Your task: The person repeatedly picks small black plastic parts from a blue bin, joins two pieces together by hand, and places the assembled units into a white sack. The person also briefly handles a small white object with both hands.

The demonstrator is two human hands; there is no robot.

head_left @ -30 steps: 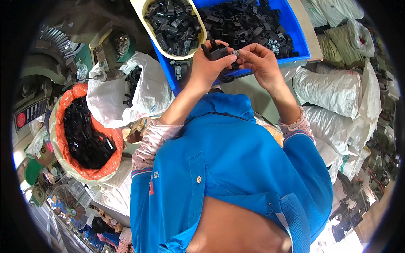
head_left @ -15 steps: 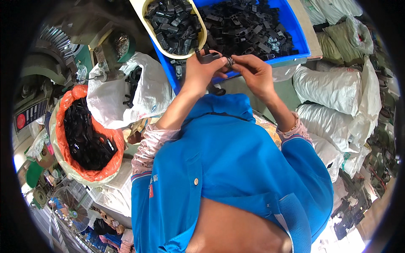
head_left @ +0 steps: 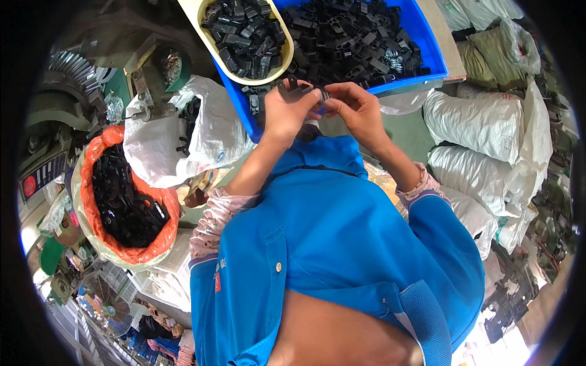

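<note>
My left hand [head_left: 282, 117] grips a black plastic part [head_left: 294, 91], its prongs sticking up above the thumb and fingers. Against it, my right hand [head_left: 361, 114] pinches a small shiny metal coil spring [head_left: 323, 93]; the fingers partly hide where the two meet. Both hands are close together over the near edge of a blue tray [head_left: 441, 64]. Many loose black plastic pieces [head_left: 348, 36] fill that tray, with a few metal coil springs [head_left: 394, 60] lying among them. A cream oval tub [head_left: 289, 46] of black pieces rests on the tray's left side.
To the left are a white bag [head_left: 223, 125] and a sack with an orange liner [head_left: 89, 192], both holding black parts. Stuffed white sacks [head_left: 473, 119] are stacked at right. Metal machinery [head_left: 143, 85] stands far left, with a fan [head_left: 107, 296] lower down.
Both hands have shifted slightly left and toward me, keeping the black part and the spring together. The tub and tray also appear slightly further left in the picture.
</note>
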